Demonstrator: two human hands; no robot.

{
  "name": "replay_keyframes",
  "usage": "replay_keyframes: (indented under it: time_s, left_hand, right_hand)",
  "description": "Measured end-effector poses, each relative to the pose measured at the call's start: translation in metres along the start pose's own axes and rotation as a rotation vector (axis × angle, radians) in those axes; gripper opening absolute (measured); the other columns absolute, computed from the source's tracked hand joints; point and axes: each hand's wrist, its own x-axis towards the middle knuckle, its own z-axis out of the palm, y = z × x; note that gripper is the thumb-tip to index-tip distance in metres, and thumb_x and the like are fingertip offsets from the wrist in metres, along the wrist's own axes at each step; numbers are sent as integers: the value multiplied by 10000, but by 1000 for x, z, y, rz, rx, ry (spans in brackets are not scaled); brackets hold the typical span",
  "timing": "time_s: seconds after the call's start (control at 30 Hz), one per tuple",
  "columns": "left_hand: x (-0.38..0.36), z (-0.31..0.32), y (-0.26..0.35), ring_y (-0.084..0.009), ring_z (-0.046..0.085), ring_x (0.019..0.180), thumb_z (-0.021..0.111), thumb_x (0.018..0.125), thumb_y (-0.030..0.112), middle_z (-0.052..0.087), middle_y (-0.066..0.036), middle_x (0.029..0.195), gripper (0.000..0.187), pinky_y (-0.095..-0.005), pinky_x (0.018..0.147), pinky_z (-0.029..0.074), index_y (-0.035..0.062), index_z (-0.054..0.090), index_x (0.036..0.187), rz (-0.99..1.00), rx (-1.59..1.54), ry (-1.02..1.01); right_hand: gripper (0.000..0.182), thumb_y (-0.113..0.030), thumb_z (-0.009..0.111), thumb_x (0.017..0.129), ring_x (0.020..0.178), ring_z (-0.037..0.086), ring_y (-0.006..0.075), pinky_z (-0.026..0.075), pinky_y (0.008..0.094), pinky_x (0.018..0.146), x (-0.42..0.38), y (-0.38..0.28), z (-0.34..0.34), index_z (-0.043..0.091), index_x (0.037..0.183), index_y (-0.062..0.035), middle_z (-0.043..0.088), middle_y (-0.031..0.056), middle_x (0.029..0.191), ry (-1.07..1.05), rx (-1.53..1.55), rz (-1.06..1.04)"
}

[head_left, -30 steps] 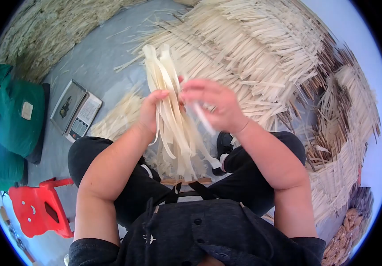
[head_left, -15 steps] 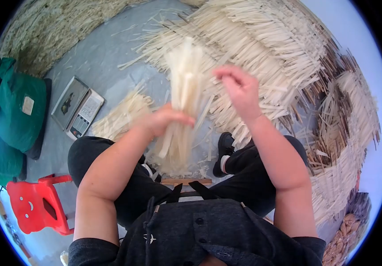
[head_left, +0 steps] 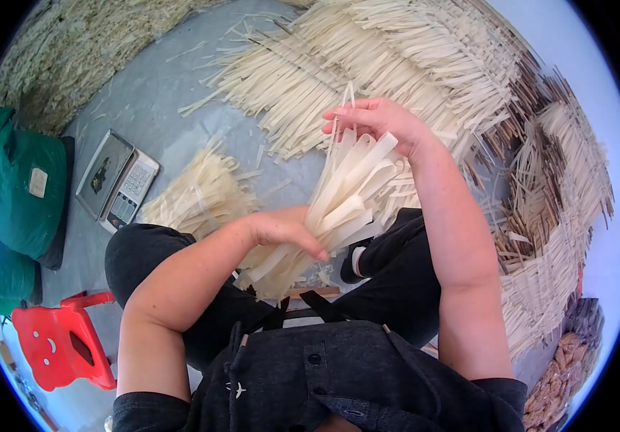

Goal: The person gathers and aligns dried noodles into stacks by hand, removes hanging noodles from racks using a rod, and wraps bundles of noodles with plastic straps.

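Left hand (head_left: 281, 229) fingers clamped round strip bundle (head_left: 339, 205) base; right hand (head_left: 378, 122) fingers pinching fanned tips. Risk: loose strips slipping, scattering onto floor (head_left: 159, 108).

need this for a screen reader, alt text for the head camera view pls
Seen from above, a seated person grips a bundle of pale flat strips with the left hand low and the right hand at its top. More strips cover the floor, near a digital scale, green bags and a red stool.
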Motion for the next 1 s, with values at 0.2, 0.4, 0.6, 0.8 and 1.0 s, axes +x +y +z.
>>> replay_keyframes:
  time_s: [0.2,0.4,0.6,0.8,1.0]
  left_hand:
    - [-2,-1,-1,-195,503,1111,809,661,192,560,-107,1202,806,-338,957,408,25,426,1350,-12,-89,-15]
    - [2,-15,-10,-200,497,1124,821,651,184,549,-100,1224,830,-352,967,404,36,421,1363,36,-178,19]
    - [2,-15,-16,-208,531,1072,824,639,154,577,-106,1152,777,-349,937,428,18,460,1312,5,-198,-28]
    - [-12,-25,-22,-228,613,944,814,625,106,627,-125,1014,651,-357,858,505,-6,536,1203,78,-316,67]
    - [-13,-48,-29,-217,628,842,746,740,219,642,-119,914,476,-342,791,502,-16,588,1123,286,-619,319]
  right_hand:
    - [305,-322,561,949,825,660,142,522,278,752,-3,-8,-3,648,1041,-45,698,83,976,311,11,-240]
    - [274,-330,435,999,849,670,199,523,286,742,-5,-8,-16,538,1020,-76,692,132,962,385,14,-274]
    - [209,-198,388,985,797,672,249,567,311,660,-12,-15,-47,466,986,-4,670,199,884,839,456,-372]
    - [134,-96,406,884,543,541,170,395,254,430,-55,-10,-143,489,924,1,565,118,694,1343,669,-907]
    - [183,-185,471,899,532,476,118,371,244,454,-50,-25,-82,551,972,-37,548,57,668,1344,299,-715]
